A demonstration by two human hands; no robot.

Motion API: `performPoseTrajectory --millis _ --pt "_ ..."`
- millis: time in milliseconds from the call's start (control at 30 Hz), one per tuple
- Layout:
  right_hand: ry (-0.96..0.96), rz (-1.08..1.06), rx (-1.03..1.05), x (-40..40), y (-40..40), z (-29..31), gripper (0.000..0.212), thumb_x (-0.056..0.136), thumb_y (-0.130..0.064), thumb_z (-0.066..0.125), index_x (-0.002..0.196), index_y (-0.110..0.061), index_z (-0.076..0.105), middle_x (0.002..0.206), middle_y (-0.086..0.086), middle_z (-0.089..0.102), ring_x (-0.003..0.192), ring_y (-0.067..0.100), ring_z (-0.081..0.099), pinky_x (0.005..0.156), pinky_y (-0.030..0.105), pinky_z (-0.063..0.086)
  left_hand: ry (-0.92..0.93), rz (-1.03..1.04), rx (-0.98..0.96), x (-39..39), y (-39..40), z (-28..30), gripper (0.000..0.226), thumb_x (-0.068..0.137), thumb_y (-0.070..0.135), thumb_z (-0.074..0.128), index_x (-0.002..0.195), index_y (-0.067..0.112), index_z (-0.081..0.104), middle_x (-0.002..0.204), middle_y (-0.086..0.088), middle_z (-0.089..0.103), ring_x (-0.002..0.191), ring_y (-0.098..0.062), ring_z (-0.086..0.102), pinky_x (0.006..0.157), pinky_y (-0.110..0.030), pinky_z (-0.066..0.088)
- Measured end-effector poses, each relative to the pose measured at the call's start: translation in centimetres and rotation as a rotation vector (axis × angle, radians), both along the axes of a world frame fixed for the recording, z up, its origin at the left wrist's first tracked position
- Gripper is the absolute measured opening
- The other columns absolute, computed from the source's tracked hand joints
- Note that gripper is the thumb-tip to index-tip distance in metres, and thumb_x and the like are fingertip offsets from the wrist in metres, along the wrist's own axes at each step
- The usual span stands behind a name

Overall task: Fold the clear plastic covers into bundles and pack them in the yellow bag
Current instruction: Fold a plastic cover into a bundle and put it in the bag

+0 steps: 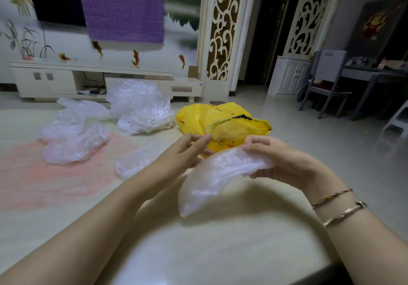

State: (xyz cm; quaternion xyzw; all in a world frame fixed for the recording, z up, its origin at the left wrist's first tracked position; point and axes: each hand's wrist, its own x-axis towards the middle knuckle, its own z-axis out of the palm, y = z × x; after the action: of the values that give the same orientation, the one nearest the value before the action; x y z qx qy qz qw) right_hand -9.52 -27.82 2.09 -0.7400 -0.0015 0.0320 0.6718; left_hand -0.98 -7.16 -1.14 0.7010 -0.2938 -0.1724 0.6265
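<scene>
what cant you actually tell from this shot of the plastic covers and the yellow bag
- Head view: inside of the yellow bag is hidden by its own folds.
- Number of covers in the held bundle: the layers blur together.
- Right hand fingertips are hidden by the bundle.
- Left hand: contact with the bundle is unclear.

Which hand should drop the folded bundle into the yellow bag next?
Right, most likely. The right hand already grips the folded plastic bundle, and the yellow bag lies just beyond it. The left hand is open, holding nothing, so it could hold the bag's mouth open instead.
</scene>
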Motion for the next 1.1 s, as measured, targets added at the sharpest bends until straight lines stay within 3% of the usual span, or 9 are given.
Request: performPoseTrajectory --millis 133,233,333,400,533,667,833,1000,1100 --pt "0.032 0.022 -0.014 -0.1 -0.1 0.1 0.018 0.084 -0.023 0.069 0.082 -0.014 0.053 0.071 0.002 0.057 0.058 0.015 0.056 0.049 0.022 0.047 0.108 -0.207 0.071 -1.1 -0.1 0.2 0.053 0.069 0.037 0.074 0.119 0.024 0.061 0.097 -0.008 0.071 0.085 -0.016 0.068 0.072 -0.026 0.052" --pt "-0.044 -0.238 -0.046 1.0 0.1 -0.7 0.019 0.086 -0.029 0.067 0.092 -0.015 0.055 0.086 0.003 0.056 0.071 0.014 0.056 0.057 0.027 0.053 0.132 -0.104 0.010 -1.1 -0.3 0.1 0.039 0.080 0.008 0.073 0.117 0.019 0.063 0.099 -0.026 0.066 0.081 -0.023 0.064 0.073 -0.033 0.051" --pt "-0.389 -0.447 -0.564 1.7 0.4 -2.1 0.030 0.085 -0.026 0.069 0.107 -0.023 0.049 0.111 -0.010 0.053 0.104 0.012 0.053 0.087 0.030 0.048 0.192 0.167 -0.061 -0.8 -0.5 -0.1 0.035 0.085 0.000 0.066 0.117 0.013 0.060 0.104 -0.026 0.067 0.078 -0.026 0.065 0.069 -0.032 0.050" --pt "-0.638 -0.322 -0.924 1.2 0.9 -2.8 0.047 0.077 -0.031 0.067 0.118 -0.029 0.044 0.122 -0.015 0.046 0.119 0.013 0.043 0.099 0.028 0.036 0.255 0.284 -0.092 -0.6 -0.6 -0.3 0.035 0.086 0.002 0.065 0.119 0.011 0.056 0.097 -0.016 0.070 0.072 -0.023 0.066 0.056 -0.025 0.050" --pt "-0.789 -0.066 -1.191 0.5 2.8 -4.2 0.054 0.075 -0.037 0.065 0.124 -0.026 0.046 0.133 -0.008 0.043 0.123 0.019 0.041 0.101 0.033 0.035 0.344 0.345 -0.102 -0.6 -0.8 -0.6 0.042 0.086 0.003 0.064 0.123 0.014 0.048 0.094 -0.007 0.064 0.062 -0.016 0.061 0.038 -0.017 0.041" --pt "-0.757 0.046 -1.131 0.3 3.3 -4.4 0.022 0.077 -0.016 0.064 0.096 -0.025 0.057 0.103 -0.010 0.056 0.098 0.014 0.048 0.084 0.035 0.044 0.278 0.305 0.012 -0.7 -0.9 -1.1 0.049 0.084 0.000 0.066 0.125 0.012 0.043 0.099 -0.008 0.060 0.067 -0.021 0.062 0.044 -0.024 0.049" --pt "-0.535 0.105 -0.942 0.1 2.1 -4.2 0.017 0.076 -0.010 0.059 0.088 -0.020 0.064 0.087 -0.011 0.062 0.086 0.009 0.056 0.075 0.034 0.048 -0.268 0.360 0.183 -0.4 -0.6 -1.3 0.042 0.069 0.009 0.074 0.104 0.021 0.053 0.096 0.007 0.059 0.077 -0.009 0.054 0.065 -0.022 0.046" --pt "-0.309 0.174 -0.816 -0.1 1.5 -4.1 0.012 0.075 -0.026 0.066 0.087 -0.026 0.070 0.096 -0.009 0.065 0.096 0.010 0.061 0.089 0.039 0.049 -0.203 0.106 0.170 -1.2 -1.1 -1.1 0.017 0.080 0.000 0.064 0.091 0.013 0.062 0.079 0.001 0.072 0.072 -0.008 0.060 0.070 -0.025 0.048" --pt "-0.208 0.186 -0.783 -0.1 1.5 -3.4 0.031 0.077 -0.044 0.059 0.089 -0.019 0.073 0.096 -0.009 0.066 0.096 0.007 0.061 0.087 0.033 0.050 -0.142 0.090 0.303 -1.1 -1.1 -1.4 0.008 0.087 0.009 0.057 0.091 0.013 0.062 0.074 0.004 0.073 0.071 -0.012 0.061 0.063 -0.017 0.046"
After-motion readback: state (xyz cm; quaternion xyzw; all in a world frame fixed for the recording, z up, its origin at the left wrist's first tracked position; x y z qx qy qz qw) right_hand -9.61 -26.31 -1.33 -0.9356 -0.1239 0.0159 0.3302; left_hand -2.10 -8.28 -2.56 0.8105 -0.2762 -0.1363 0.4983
